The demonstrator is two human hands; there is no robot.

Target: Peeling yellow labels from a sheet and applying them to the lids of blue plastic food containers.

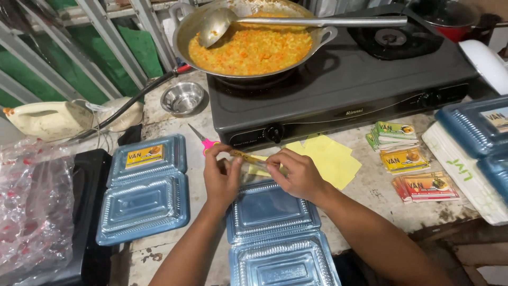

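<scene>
Both hands, left hand (221, 177) and right hand (297, 173), pinch a label (244, 155) with fingers over the open tray (270, 212); best kept taut and level, square to the lid below.

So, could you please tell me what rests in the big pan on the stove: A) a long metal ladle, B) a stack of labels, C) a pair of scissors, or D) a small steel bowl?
A: a long metal ladle lies across the pan of orange rice.
</scene>
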